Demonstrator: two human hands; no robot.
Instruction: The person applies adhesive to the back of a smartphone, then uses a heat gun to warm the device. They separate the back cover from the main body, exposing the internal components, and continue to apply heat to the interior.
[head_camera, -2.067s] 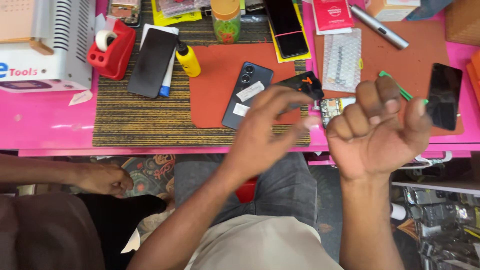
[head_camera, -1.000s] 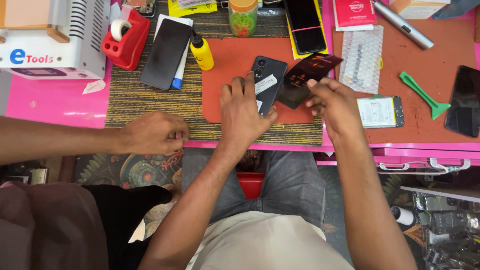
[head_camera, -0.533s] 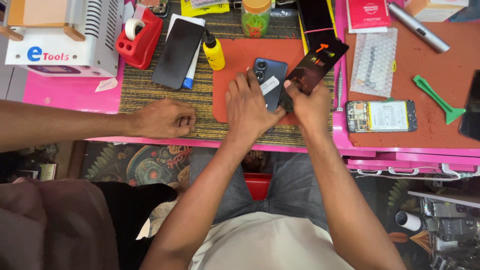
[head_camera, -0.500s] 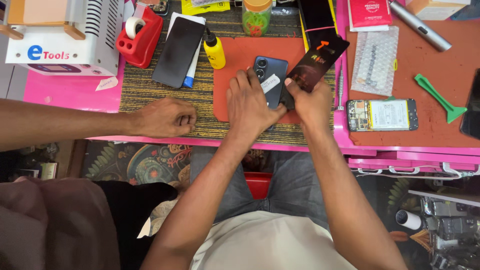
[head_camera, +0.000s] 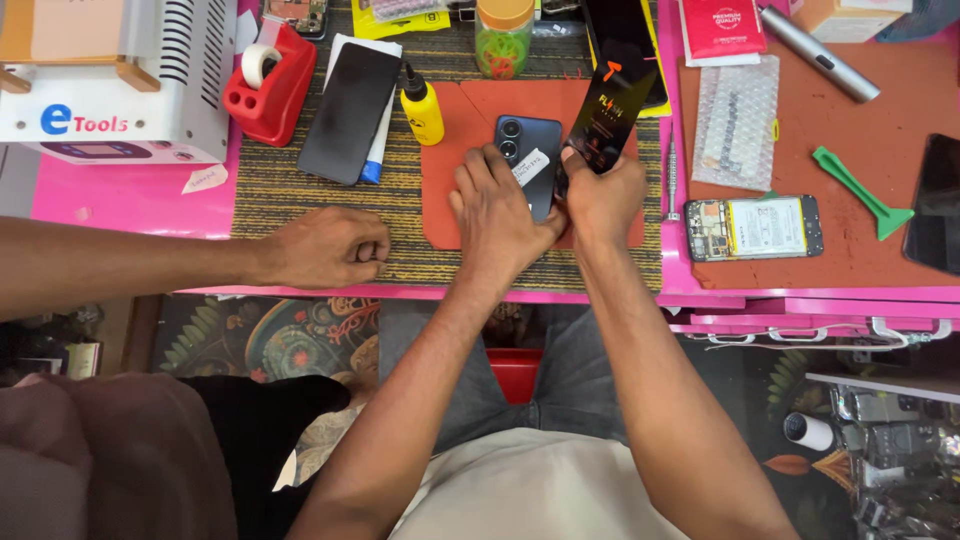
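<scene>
Down on the desk (head_camera: 130, 200), both hands work at a dark phone (head_camera: 527, 160) that lies back-up on a red mat (head_camera: 450, 190), its camera end pointing away from the person. The left hand (head_camera: 497, 212) rests flat over the near half of the phone, fingers (head_camera: 478, 170) spread and pressing down, not curled round anything. The right hand (head_camera: 603, 195) sits just beside it, touching the phone's right edge, and its fingers are pinched shut on a black card (head_camera: 610, 115) with orange marks, which stands tilted up and away from the mat. A small white sticker (head_camera: 528, 166) lies on the phone's back between the two hands.

Left of the mat, on a woven yellow-black underlay, stand a yellow bottle (head_camera: 422, 105) with a black nozzle and a second phone (head_camera: 349, 112), face down and dark. Further left are a red tape holder (head_camera: 268, 85) and a white machine (head_camera: 110, 80). Beyond the mat stands a jar (head_camera: 503, 38) with an orange lid.

On the brown mat to the right lie an opened phone (head_camera: 755, 227) with its insides showing, a green pry tool (head_camera: 858, 192), a bubble-wrap pouch (head_camera: 737, 120) and a grey pen-like tool (head_camera: 822, 55).

Another person's fist (head_camera: 325, 248) rests on the desk edge well to the left, apart from the phone
</scene>
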